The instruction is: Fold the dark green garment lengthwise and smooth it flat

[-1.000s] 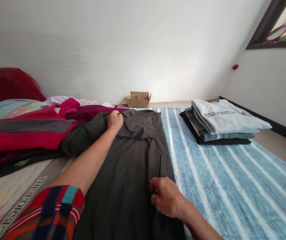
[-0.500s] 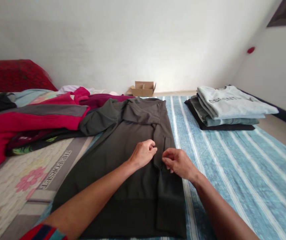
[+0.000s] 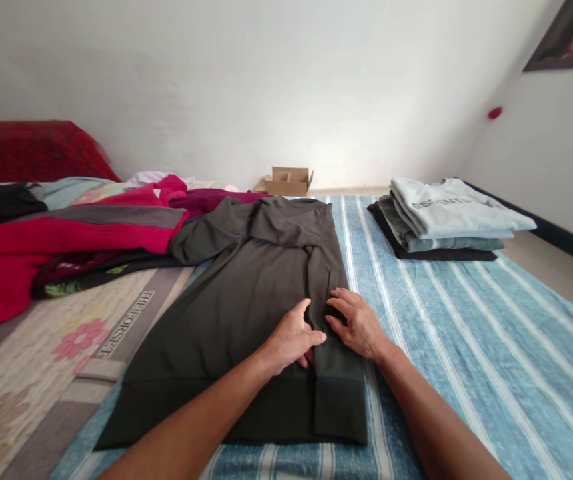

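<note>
A dark grey long-sleeved top [image 3: 226, 320] lies spread in front of me, its right sleeve folded down along the right side to the hem. My left hand [image 3: 291, 339] rests at the inner edge of this sleeve, thumb and forefinger apart, the other fingers curled under and partly hidden. On the sleeve's outer part, my right hand [image 3: 359, 325] touches the cloth with bent, parted fingers. The other sleeve [image 3: 206, 233] reaches left, over the edge of a clothes pile.
Loose clothes, including a crimson garment [image 3: 76, 233], are heaped at left. A folded stack [image 3: 461, 207] with a pale printed shirt on top sits at back right. A small open cardboard box [image 3: 289, 181] stands near the wall. Blue striped cloth [image 3: 446, 320] covers the bed.
My left hand has moved down along the sleeve, its thumb and forefinger parting. My right hand has loosened from a pinch and lies flatter on the sleeve. The view has shifted slightly.
</note>
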{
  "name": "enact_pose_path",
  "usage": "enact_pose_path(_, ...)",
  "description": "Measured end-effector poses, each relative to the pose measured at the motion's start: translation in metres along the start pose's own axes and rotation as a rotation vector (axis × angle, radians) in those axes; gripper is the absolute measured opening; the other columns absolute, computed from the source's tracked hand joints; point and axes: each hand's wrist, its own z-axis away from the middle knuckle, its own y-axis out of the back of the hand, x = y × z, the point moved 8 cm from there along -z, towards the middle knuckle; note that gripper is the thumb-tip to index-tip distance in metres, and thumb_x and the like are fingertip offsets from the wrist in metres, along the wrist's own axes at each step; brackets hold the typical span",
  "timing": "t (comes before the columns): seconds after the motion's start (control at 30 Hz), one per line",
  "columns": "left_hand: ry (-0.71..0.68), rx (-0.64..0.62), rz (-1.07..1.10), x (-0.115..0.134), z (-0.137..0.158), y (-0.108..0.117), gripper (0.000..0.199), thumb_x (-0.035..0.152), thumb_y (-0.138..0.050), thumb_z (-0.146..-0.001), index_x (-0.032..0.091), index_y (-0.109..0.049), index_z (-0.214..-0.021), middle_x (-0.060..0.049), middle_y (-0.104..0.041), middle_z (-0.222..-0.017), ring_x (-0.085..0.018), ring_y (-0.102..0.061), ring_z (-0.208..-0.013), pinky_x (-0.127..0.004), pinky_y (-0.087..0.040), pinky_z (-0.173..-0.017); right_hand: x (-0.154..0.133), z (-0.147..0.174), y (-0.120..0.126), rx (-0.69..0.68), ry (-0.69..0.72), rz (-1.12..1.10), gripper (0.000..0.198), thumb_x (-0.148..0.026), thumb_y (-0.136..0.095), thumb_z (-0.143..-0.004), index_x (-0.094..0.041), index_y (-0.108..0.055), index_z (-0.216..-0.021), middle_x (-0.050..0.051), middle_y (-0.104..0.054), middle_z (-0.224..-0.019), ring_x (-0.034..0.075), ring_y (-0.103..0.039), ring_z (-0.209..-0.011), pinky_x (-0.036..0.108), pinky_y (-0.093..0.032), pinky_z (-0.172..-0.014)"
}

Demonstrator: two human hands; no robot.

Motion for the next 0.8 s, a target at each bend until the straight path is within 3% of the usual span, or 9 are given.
enact_pose_path(0.17,-0.010,-0.027,0.067,-0.009,0.003,-0.002,0.092,0.018,-0.061,-0.076,0.016,-0.005,-0.149,0.011,-0.053,-0.054,-0.010,-0.056,-0.037,-0.015,-0.036,-0.034,0.005,0.002,-0.010,-0.067,-0.015,0.086,0.042,-0.039,-0.049,-0.091,-0.014,-0.056,-0.123,0.016,-0.052,-0.132,0.027,-0.041,-0.128,0.046,-0.034,-0.105)
enact_pose_path(0.37,-0.047,0.032,-0.134,-0.011,0.001,-0.001,0.084,0.012,-0.056,-0.077,0.018,-0.012,-0.148,0.011,-0.052,-0.055,-0.009,-0.054,-0.032,-0.014,-0.030,-0.030,-0.002,0.003,-0.011,-0.109,-0.025,0.164,0.055,-0.050,-0.046,-0.092,-0.010,-0.053,-0.128,0.019,-0.048,-0.136,0.029,-0.035,-0.132,0.049,-0.029,-0.108)
enact_pose_path(0.8,-0.059,0.082,-0.339,-0.009,0.007,0.008,0.078,0.017,-0.057,-0.077,0.011,-0.023,-0.147,0.008,-0.056,-0.050,-0.010,-0.049,-0.031,-0.019,-0.039,-0.038,-0.025,0.003,-0.020,-0.159,-0.006,0.198,0.056,-0.050,-0.044,-0.092,-0.013,-0.049,-0.134,0.016,-0.043,-0.142,0.029,-0.031,-0.136,0.048,-0.025,-0.111)
